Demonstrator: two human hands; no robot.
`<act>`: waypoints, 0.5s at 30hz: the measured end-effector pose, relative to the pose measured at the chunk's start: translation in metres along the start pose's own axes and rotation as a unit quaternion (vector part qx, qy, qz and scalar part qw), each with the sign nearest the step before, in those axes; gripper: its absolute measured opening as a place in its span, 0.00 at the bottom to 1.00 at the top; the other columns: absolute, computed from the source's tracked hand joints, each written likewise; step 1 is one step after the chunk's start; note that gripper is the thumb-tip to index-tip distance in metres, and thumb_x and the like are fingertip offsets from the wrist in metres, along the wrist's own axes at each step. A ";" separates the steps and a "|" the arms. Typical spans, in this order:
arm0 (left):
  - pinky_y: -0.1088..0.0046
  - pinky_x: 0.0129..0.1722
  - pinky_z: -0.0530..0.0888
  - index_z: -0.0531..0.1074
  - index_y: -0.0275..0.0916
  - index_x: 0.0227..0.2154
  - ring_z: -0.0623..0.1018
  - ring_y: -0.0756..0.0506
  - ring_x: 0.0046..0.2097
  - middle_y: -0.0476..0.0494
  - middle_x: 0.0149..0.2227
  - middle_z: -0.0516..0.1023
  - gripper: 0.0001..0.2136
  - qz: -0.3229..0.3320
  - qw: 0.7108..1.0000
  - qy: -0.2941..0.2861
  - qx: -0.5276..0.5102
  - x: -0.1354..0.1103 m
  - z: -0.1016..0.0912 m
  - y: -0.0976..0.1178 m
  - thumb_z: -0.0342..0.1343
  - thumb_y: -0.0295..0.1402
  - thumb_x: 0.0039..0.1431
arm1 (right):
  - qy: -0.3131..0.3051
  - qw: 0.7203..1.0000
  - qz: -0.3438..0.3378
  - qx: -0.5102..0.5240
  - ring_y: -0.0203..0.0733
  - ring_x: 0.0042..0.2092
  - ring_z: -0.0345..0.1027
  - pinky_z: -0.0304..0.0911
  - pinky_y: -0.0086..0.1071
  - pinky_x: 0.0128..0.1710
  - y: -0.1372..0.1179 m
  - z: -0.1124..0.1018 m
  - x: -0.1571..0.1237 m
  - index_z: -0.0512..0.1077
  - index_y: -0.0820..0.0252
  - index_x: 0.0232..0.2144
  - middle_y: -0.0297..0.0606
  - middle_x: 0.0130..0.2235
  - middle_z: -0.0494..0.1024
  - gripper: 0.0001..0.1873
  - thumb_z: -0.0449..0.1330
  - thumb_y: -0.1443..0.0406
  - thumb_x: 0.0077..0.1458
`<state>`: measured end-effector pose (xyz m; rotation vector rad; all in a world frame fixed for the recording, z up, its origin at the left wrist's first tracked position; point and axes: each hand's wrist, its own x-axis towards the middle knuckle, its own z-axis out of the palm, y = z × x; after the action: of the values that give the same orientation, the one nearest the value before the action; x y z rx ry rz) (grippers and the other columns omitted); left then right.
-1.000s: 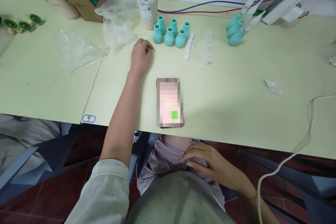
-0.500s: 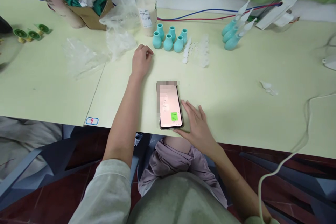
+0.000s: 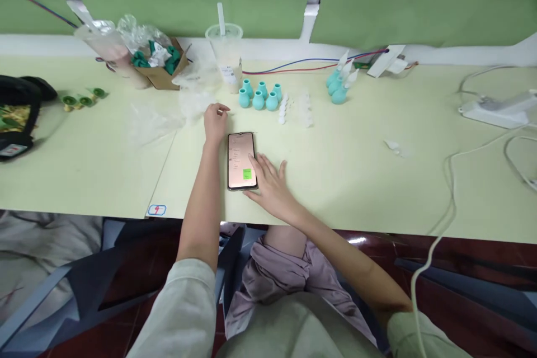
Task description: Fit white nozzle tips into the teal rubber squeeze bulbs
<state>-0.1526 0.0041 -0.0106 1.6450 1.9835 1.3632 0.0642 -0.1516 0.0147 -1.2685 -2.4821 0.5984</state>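
Observation:
A phone lies face up on the table close to my left forearm, its lit pink screen showing a green box. My right hand is open along the phone's right edge, fingers spread, one fingertip over the screen and the thumb by the bottom corner. Beyond the phone, my left hand rests on the table with curled fingers; nothing shows in them. To its right stand several turquoise rubber bulbs in two rows. Beside them lie small white pieces and clear plastic pieces.
Turquoise bulbs with white nozzles lie farther right. Behind my left hand are a lidded cup, a cardboard box and plastic bags. A pale cable hangs over the table's right front edge, near a power strip.
The phone has shifted left, closer to my left forearm. My right hand has moved left with it, a finger now over the screen. The camera view has tilted up.

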 end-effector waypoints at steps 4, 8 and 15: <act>0.71 0.42 0.68 0.69 0.41 0.27 0.72 0.49 0.34 0.47 0.36 0.71 0.10 -0.005 1.000 0.021 -0.007 0.000 -0.006 -0.002 0.46 0.20 0.50 | 0.030 0.995 -0.084 0.041 0.46 0.66 0.39 0.39 0.54 0.62 0.014 -0.020 0.014 0.57 0.50 0.60 0.39 0.65 0.52 0.26 0.49 0.55 0.60; 0.70 0.42 0.69 0.69 0.40 0.27 0.71 0.49 0.34 0.47 0.36 0.69 0.11 0.005 1.000 0.016 -0.008 -0.001 -0.004 -0.002 0.46 0.19 0.50 | 0.013 0.974 -0.216 0.073 0.42 0.62 0.49 0.49 0.43 0.60 0.037 -0.029 0.020 0.76 0.48 0.40 0.34 0.57 0.65 0.14 0.51 0.58 0.61; 0.71 0.37 0.71 0.69 0.41 0.28 0.71 0.49 0.34 0.45 0.38 0.67 0.14 0.005 1.000 0.012 -0.021 -0.001 0.001 -0.007 0.45 0.16 0.48 | -0.015 0.967 -0.235 0.095 0.43 0.63 0.48 0.47 0.45 0.60 0.043 -0.025 0.018 0.77 0.45 0.38 0.33 0.58 0.64 0.12 0.54 0.57 0.58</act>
<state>-0.1560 0.0047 -0.0169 1.6292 1.9477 1.4255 0.0947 -0.1088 0.0170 -0.5710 -2.5447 0.7059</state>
